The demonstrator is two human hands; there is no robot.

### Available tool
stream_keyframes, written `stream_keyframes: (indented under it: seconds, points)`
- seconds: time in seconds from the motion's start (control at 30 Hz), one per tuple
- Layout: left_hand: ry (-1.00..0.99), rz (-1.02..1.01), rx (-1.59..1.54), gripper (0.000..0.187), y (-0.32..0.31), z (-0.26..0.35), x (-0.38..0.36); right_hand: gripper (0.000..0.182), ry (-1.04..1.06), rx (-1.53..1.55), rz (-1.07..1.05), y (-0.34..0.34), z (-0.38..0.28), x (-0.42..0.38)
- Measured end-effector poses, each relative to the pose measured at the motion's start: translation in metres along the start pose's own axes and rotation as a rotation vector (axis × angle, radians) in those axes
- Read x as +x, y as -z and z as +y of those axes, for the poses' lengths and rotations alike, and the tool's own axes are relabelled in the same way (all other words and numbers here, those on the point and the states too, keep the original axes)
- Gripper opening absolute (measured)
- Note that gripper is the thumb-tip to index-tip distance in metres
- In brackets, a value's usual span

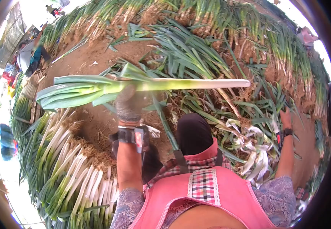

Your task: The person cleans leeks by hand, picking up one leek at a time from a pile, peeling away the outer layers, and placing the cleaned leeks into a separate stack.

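My left hand [128, 105], in a dirt-stained glove, is closed around a leek [200, 84] and holds it level above the ground. Its green leaves fan out to the left; its clean white end points right. Far to the right, my right hand [286, 117] reaches down beside loose green leaves [272, 101], its fingers stretched out. Below it lies a heap of stripped pale leaf sheaths [259, 158]. Unpeeled leeks with dirty roots [196, 57] lie in a pile just beyond the held one.
A row of clean white-shafted leeks [83, 177] lies at my lower left, roots toward me. Rooted leeks [249, 28] form a long bank around the far side and right. Bare brown soil [85, 63] shows between. A person [36, 55] is at the far left.
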State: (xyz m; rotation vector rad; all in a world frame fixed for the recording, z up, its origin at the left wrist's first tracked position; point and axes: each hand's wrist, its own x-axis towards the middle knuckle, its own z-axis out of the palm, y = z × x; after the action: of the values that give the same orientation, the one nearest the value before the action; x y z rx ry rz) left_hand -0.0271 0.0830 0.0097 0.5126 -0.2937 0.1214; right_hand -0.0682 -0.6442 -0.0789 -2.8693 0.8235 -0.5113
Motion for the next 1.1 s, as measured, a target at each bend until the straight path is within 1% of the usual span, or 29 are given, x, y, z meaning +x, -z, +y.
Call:
stream_keyframes:
  seconds: [0.07,0.13,0.17,0.2,0.23,0.27,0.3,0.33,0.37,0.4,0.43,0.47,0.5,0.57,0.6,0.67,0.7,0.73,0.77,0.8,0.83,0.87,0.93,0.97,1.0,1.03,1.07,1.1]
  points:
    - [0.047,0.030,-0.064,0.046,0.000,-0.010,0.002,0.046,0.297,0.208,0.059,0.043,-0.087,0.001]
    - [0.043,0.048,-0.030,0.045,-0.009,-0.019,0.000,0.047,0.381,0.583,-0.153,0.100,-0.214,-0.023]
    - [0.046,0.039,0.014,0.045,-0.012,-0.021,0.002,0.044,0.511,0.641,-0.232,0.115,-0.265,-0.038]
    - [0.050,0.030,0.057,0.045,-0.014,-0.023,0.004,0.039,0.535,0.683,-0.284,0.129,-0.316,-0.062]
    - [0.032,0.107,0.074,0.042,-0.012,-0.030,-0.001,0.038,0.675,0.725,-0.327,0.125,-0.356,-0.080]
    - [0.111,0.090,0.090,0.042,0.027,-0.039,0.002,0.039,0.811,0.736,-0.421,0.132,-0.393,-0.105]
    - [0.167,0.149,0.123,0.041,-0.011,-0.038,-0.002,0.039,1.038,0.751,-0.336,0.127,-0.423,-0.125]
    - [0.169,0.115,0.178,0.041,0.012,-0.046,-0.002,0.041,1.151,0.783,-0.423,0.115,-0.448,-0.135]
    - [0.159,0.099,0.201,0.040,-0.012,-0.043,-0.004,0.042,1.261,0.807,-0.517,0.108,-0.469,-0.143]
    - [0.155,0.089,0.230,0.039,-0.018,-0.041,-0.005,0.046,1.161,0.839,-0.782,0.120,-0.485,-0.151]
    - [0.153,0.078,0.188,0.038,-0.016,-0.045,-0.005,0.049,1.041,0.848,-1.048,0.131,-0.495,-0.156]
    - [0.157,0.039,0.218,0.038,-0.021,-0.042,-0.004,0.051,1.062,0.828,-1.149,0.124,-0.499,-0.152]
    - [0.165,0.003,0.241,0.037,-0.026,-0.041,-0.004,0.050,1.013,0.933,-1.214,0.123,-0.500,-0.153]
    - [0.185,-0.005,0.277,0.038,-0.014,-0.044,-0.004,0.048,0.888,1.132,-1.348,0.120,-0.496,-0.157]
    - [0.199,-0.011,0.316,0.039,-0.010,-0.045,-0.004,0.046,0.844,1.179,-1.387,0.115,-0.495,-0.158]
    - [0.224,-0.036,0.387,0.043,-0.005,-0.046,-0.001,0.052,0.799,1.234,-1.442,0.100,-0.493,-0.156]
    - [0.230,-0.038,0.341,0.044,-0.004,-0.049,-0.001,0.056,0.771,1.263,-1.470,0.095,-0.492,-0.157]
    - [0.237,-0.038,0.294,0.044,-0.014,-0.049,-0.001,0.058,0.798,1.247,-1.460,0.095,-0.491,-0.158]
    - [0.240,-0.034,0.248,0.044,-0.020,-0.049,-0.001,0.058,0.832,1.225,-1.390,0.096,-0.489,-0.159]
    - [0.250,-0.070,0.278,0.042,-0.015,-0.050,0.000,0.058,0.872,1.204,-1.321,0.098,-0.487,-0.160]
    - [0.243,-0.051,0.291,0.043,-0.017,-0.051,0.000,0.057,0.916,1.183,-1.252,0.101,-0.486,-0.160]
    - [0.231,-0.031,0.304,0.044,-0.021,-0.052,0.000,0.055,0.968,1.091,-1.136,0.108,-0.484,-0.160]
    - [0.235,-0.031,0.358,0.043,-0.027,-0.051,0.001,0.047,0.946,1.199,-1.066,0.112,-0.482,-0.166]
    - [0.224,-0.019,0.321,0.042,-0.031,-0.050,-0.001,0.043,0.930,1.253,-1.030,0.112,-0.480,-0.170]
    - [0.214,-0.010,0.282,0.041,-0.037,-0.050,-0.002,0.037,0.973,1.203,-0.875,0.113,-0.477,-0.174]
    - [0.208,-0.003,0.240,0.040,-0.043,-0.050,-0.003,0.036,0.995,1.152,-0.819,0.108,-0.472,-0.173]
    - [0.194,-0.073,0.276,0.032,-0.041,-0.052,-0.003,0.035,1.014,1.102,-0.758,0.102,-0.467,-0.171]
    - [0.199,-0.068,0.293,0.031,-0.039,-0.055,-0.002,0.034,1.030,1.053,-0.695,0.098,-0.464,-0.171]
